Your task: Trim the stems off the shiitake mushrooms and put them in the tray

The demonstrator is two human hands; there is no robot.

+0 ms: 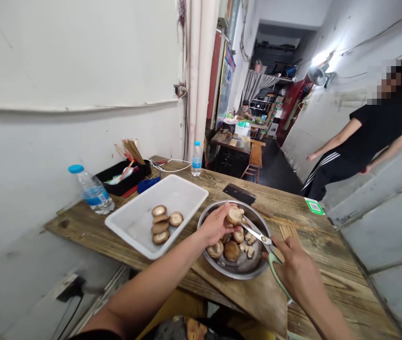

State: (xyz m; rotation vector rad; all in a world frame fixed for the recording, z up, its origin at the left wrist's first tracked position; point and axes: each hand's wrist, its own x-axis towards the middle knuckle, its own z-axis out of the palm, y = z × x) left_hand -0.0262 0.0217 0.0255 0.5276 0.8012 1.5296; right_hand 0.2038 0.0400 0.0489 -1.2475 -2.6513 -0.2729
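Over a round metal bowl (236, 275), my left hand (216, 222) holds a mushroom (235, 215) with its stem toward the right. My right hand (295, 262) grips scissors (263, 239) with pale green handles. Their blades are parted at the mushroom's stem; whether they touch it I cannot tell. Several brown mushrooms (232, 251) and cut stems (247, 249) lie in the bowl below. To the left, a white plastic tray (133, 222) holds several mushrooms (160, 237), some with pale undersides up and no stems showing.
Water bottles (95, 192) (196, 159) stand left and behind the tray, near a black box (119, 179) of chopsticks and packets. A dark flat object (239, 193) lies behind the bowl. A person in black (381, 127) is at the right; another person (245, 111) sits far back.
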